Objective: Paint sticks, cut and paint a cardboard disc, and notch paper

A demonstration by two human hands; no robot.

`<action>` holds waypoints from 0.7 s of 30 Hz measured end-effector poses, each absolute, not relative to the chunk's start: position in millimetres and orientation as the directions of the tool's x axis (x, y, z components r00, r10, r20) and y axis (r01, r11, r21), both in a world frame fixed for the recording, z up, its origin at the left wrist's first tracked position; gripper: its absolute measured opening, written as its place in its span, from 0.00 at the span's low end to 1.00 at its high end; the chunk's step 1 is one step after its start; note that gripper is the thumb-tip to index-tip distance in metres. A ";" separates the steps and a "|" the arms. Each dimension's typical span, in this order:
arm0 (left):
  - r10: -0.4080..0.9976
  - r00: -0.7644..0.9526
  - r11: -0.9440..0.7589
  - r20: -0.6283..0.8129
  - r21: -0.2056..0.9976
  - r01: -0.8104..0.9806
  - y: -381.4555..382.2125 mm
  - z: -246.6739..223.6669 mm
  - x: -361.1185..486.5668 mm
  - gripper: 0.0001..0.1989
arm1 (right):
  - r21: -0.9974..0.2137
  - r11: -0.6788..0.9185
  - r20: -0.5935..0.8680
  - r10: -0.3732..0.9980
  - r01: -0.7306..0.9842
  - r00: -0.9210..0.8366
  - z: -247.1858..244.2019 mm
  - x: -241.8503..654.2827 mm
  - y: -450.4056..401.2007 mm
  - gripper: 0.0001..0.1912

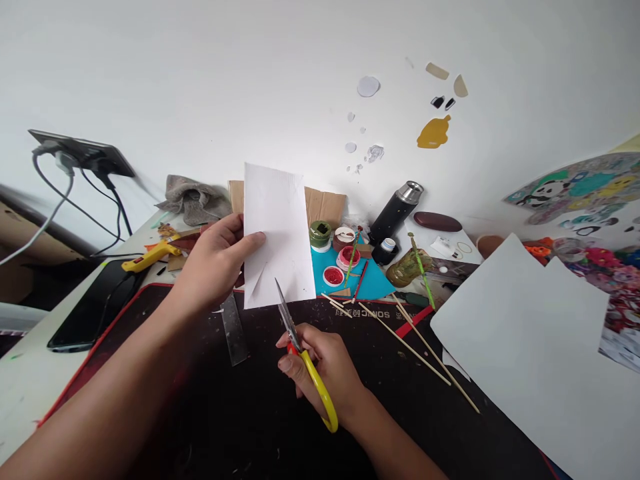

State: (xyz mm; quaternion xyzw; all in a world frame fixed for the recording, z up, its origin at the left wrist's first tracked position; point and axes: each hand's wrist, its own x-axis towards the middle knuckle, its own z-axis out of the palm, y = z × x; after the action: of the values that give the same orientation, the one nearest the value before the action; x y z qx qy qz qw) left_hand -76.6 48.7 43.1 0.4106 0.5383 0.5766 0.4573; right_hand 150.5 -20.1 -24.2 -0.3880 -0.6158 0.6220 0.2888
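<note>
My left hand (217, 257) grips a white rectangular piece of card (277, 213) by its left edge, thumb across the front, holding it upright above the desk mat. A short slanted slit or crease shows near the card's lower left. In my right hand (320, 367) is a pair of scissors (293, 327) with yellow handles and a red part by the pivot. Their blades look closed and point up at the card's lower edge; whether they touch it I cannot tell. Beneath the card, a dark ruler-like strip (234, 330) lies on the black mat (225, 413).
Behind the card stand open paint pots (333, 275) on a blue sheet (373, 283), with brushes. A black thermos (397, 212) leans by the wall. Thin wooden sticks (415, 347) and large white sheets (540, 353) lie right. Left are a yellow glue gun (153, 255) and a phone (87, 313).
</note>
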 end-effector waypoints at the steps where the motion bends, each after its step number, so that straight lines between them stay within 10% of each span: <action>1: 0.969 -0.246 -0.008 -0.012 0.997 -0.081 48.7 42.7 -77.0 0.20 | -0.990 -0.073 -0.126 0.837 0.119 -0.533 -24.1 150.4 -20.0 0.22; 21: 0.972 -0.234 -0.037 0.023 0.998 -0.058 49.3 40.0 -79.5 0.16 | -0.985 -0.085 -0.152 0.833 0.148 -0.532 -20.4 151.1 -19.8 0.23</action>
State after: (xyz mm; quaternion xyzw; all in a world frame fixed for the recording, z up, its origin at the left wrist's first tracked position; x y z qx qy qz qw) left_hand -79.5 49.3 40.0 0.4296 0.5320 0.5780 0.4453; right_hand 151.1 -19.8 -20.4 -0.3971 -0.6173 0.6205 0.2761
